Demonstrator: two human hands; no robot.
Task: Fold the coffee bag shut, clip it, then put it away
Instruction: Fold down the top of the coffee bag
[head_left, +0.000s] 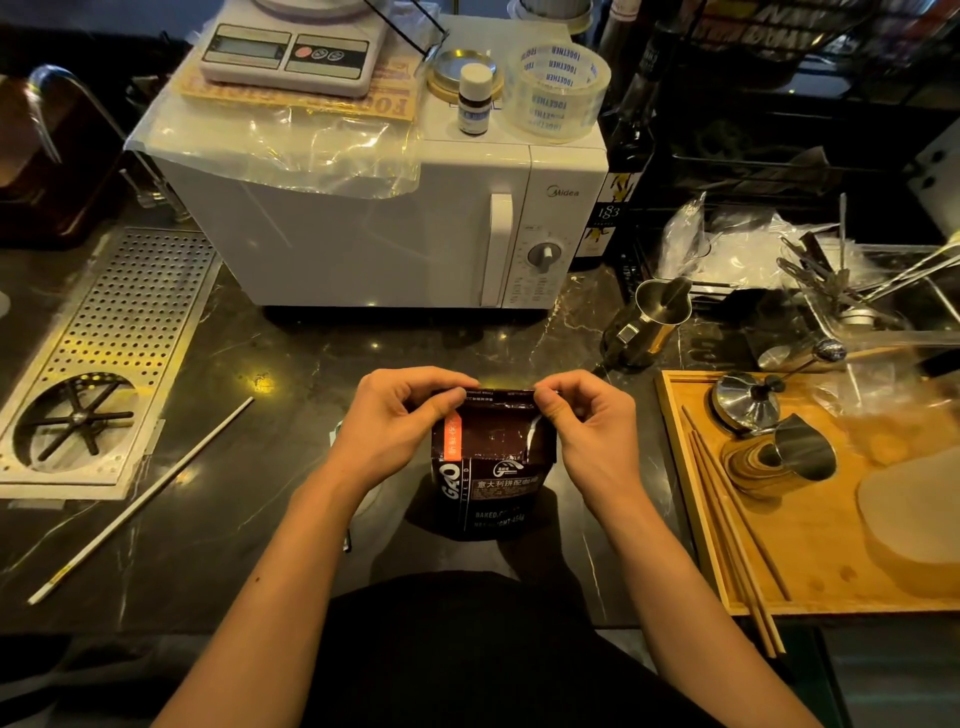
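At the far left, a perforated metal drain tray (111, 358) is set into the dark marble counter (270, 483), and a thin white stick (140, 499) lies slanted on the counter just beside it. Behind, a white microwave (384, 228) carries a kitchen scale (291, 52), a small bottle (474, 98) and a roll of clear tape (558, 91).

The coffee bag (491, 467) stands upright on the counter in the middle, close to the person's body and in front of the microwave. The left hand (400, 421) pinches the left end of the bag's top edge between thumb and fingers. The right hand (587, 421) pinches the right end the same way, so the top strip is held flat between the two hands.

To the right, a steel pitcher (657, 317) sits on the counter, and a wooden tray (810, 551) holds chopsticks (737, 530) along its left side and a second steel cup (800, 452).
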